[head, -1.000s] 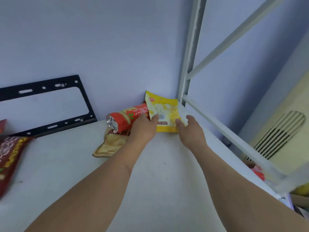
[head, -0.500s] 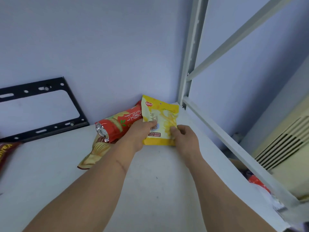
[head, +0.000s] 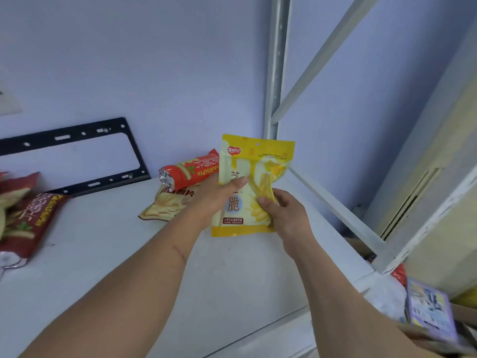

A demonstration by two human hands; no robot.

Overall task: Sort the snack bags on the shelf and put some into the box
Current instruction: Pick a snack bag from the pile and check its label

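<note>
A yellow snack bag (head: 254, 164) stands upright above the white shelf (head: 108, 259), held from both sides. My left hand (head: 214, 197) grips its left edge with the thumb across the front. My right hand (head: 284, 213) grips its lower right part. Behind it a red-orange snack bag (head: 191, 171) lies against the wall on top of a beige chip bag (head: 165, 205). Dark red snack bags (head: 28, 220) lie at the shelf's left end. Below the shelf at the right, a cardboard box (head: 464, 313) holds several packets, among them a purple one (head: 431, 311).
A black metal bracket (head: 77, 161) leans against the back wall. The shelf's white metal upright (head: 275, 73) and its diagonal braces (head: 335, 210) rise at the right. A beige appliance with vents (head: 418, 197) stands beyond the frame.
Both hands have closed on the yellow bag, lifted it off the shelf's back corner and drawn it toward me, upright. The view has shifted, showing the dark red bags and the box.
</note>
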